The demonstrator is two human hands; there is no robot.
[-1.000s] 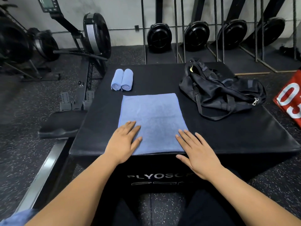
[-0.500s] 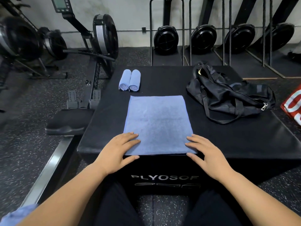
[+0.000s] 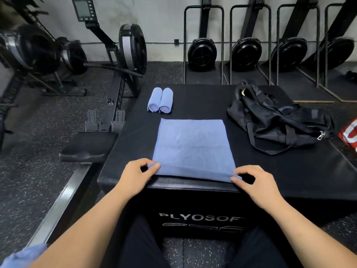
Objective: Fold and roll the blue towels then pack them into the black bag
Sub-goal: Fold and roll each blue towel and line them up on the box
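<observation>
I log, left to right: left grip (image 3: pixel 138 171) pinching the near-left corner of the flat blue towel (image 3: pixel 193 149), which lies mid-tabletop (image 3: pixel 270 171), its long axis seemingly running away from me. Two rolled towels (image 3: pixel 160 100) touch side by side at far left, axes pointing away, spiral ends toward me. Right grip (image 3: pixel 255 180) pinches the near-right corner; black bag (image 3: pixel 278 120) lies slantwise at far right.

Flat towel (image 3: pixel 193 147) plain blue; two rolled towels (image 3: pixel 160 100) same blue; bag (image 3: pixel 278 120) black; table (image 3: pixel 280 171) black, grey lettering; floor (image 3: pixel 38 171) dark, white-speckled.
</observation>
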